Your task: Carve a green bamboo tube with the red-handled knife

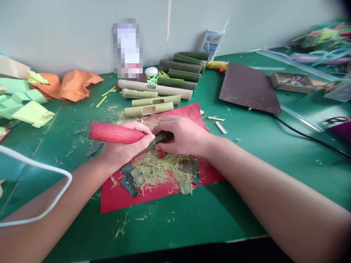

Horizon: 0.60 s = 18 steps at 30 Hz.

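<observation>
Fingers of your left hand (123,148) clench the red wooden tool handle (112,133); your right hand (183,137) pins the dark green bamboo tube (162,138) on the red mat (117,201), centre of the worktop (219,212). With the blade hidden between them, a slip over loose shavings (159,170) could cut your right fingers.

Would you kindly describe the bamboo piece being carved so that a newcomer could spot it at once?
On the green table lies a red mat strewn with shavings. Above it, the right hand pins a short dark-green bamboo piece; unlike the bamboo lengths stacked behind, it alone meets the red-handled tool.
</observation>
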Motion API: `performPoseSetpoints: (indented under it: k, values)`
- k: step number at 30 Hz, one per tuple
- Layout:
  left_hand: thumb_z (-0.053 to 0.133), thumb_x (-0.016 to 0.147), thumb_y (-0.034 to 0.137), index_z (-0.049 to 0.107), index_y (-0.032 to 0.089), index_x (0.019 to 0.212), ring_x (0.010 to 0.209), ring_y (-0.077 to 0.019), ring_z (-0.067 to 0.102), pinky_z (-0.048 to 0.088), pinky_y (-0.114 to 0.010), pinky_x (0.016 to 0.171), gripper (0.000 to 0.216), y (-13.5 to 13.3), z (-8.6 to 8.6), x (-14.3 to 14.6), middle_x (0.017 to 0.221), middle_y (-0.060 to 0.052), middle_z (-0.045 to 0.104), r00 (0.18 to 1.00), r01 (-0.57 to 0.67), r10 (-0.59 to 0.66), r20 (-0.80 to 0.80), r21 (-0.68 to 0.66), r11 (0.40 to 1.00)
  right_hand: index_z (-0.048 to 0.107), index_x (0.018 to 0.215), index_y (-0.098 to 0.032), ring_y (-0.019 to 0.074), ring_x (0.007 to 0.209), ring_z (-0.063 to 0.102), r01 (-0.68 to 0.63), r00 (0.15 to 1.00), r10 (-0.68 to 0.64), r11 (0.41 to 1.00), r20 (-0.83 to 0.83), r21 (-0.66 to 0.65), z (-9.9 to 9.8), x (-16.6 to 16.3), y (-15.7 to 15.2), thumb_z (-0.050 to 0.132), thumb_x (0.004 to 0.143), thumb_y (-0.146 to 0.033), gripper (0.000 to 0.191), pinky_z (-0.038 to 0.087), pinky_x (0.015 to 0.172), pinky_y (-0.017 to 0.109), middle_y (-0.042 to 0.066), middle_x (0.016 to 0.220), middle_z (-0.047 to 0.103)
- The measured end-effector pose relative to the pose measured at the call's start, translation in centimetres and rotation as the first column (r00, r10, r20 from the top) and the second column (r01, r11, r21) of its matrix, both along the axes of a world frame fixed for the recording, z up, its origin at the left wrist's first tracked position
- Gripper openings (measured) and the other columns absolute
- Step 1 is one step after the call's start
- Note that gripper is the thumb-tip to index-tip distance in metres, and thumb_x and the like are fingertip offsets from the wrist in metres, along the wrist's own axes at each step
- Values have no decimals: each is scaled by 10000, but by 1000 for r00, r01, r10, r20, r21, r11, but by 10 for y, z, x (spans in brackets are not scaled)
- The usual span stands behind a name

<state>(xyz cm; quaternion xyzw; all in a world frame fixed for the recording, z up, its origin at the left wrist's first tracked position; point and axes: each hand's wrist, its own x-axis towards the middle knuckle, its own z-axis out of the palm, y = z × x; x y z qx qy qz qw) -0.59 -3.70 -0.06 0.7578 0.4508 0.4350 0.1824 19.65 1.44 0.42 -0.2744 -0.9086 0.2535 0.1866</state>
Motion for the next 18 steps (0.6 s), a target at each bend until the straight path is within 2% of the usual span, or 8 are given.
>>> performPoseSetpoints:
  k: [3, 6, 12, 18]
  values:
    - [716, 803, 252, 718, 247, 792, 649, -151, 666, 574, -285, 644, 12, -1, -2, -1, 752, 13, 734, 1000, -23, 23, 4, 1, 1000, 724, 1000, -179, 176, 860, 632, 62, 998, -61, 997, 29, -55, 3, 0, 1, 709, 765, -256, 248, 420, 718, 292, 40, 978, 732]
    - [722, 804, 268, 708, 238, 792, 661, -150, 663, 570, -283, 656, 35, 0, -2, -1, 760, 12, 731, 999, -35, 35, 1, -1, 999, 733, 980, -187, 173, 850, 634, 60, 998, -57, 995, 40, -78, 4, 0, 3, 712, 783, -283, 220, 411, 706, 290, 37, 970, 737]
    - [801, 736, 298, 694, 232, 789, 673, -156, 658, 547, -289, 639, 136, 5, 2, -6, 784, 4, 723, 997, -54, 52, -54, -37, 998, 738, 1019, -189, 185, 904, 632, -11, 999, 12, 1000, 36, -21, 4, 2, 5, 662, 845, -284, 212, 423, 757, 296, 55, 1001, 732]
    - [796, 754, 287, 697, 231, 839, 613, -133, 630, 509, -250, 552, 142, 3, 4, -10, 759, 16, 710, 997, -21, 11, -81, -122, 992, 737, 1030, -182, 197, 943, 639, 17, 999, -15, 1000, 49, -23, 5, 3, 4, 669, 845, -289, 224, 429, 776, 298, 65, 1042, 734]
